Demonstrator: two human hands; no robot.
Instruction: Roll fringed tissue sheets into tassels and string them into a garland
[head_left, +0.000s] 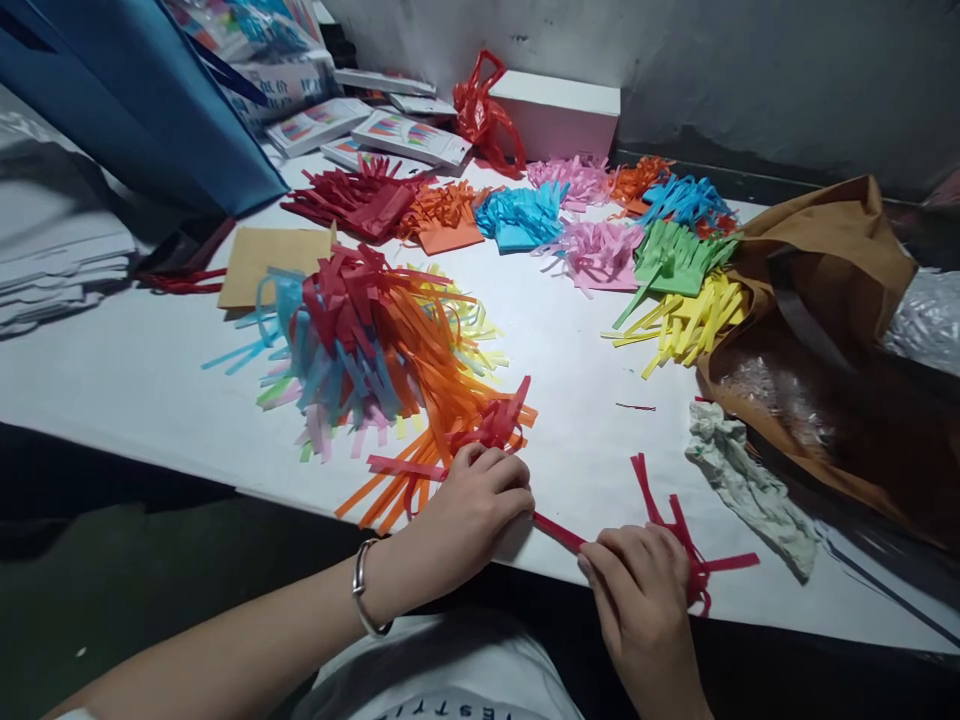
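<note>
My left hand (pixel 480 505) is closed at the near edge of the white table (pixel 150 380), pinching one end of a rolled red paper strip bundle (pixel 559 530). My right hand (pixel 637 585) is closed on the other end, and loose red strips (pixel 675 520) stick out past its fingers. A silver bracelet sits on my left wrist. Just beyond my left hand lies a mixed heap of cut paper fringes (pixel 367 350) in red, orange, blue, yellow and pink.
Separate fringe piles in red (pixel 352 200), orange, blue (pixel 521 215), pink, green (pixel 675 260) and yellow (pixel 690 320) lie further back. A brown bag (pixel 825 280) and a crumpled cloth (pixel 742 485) are at the right. A white box (pixel 559 115), paper packs and a blue bag (pixel 150 100) stand behind.
</note>
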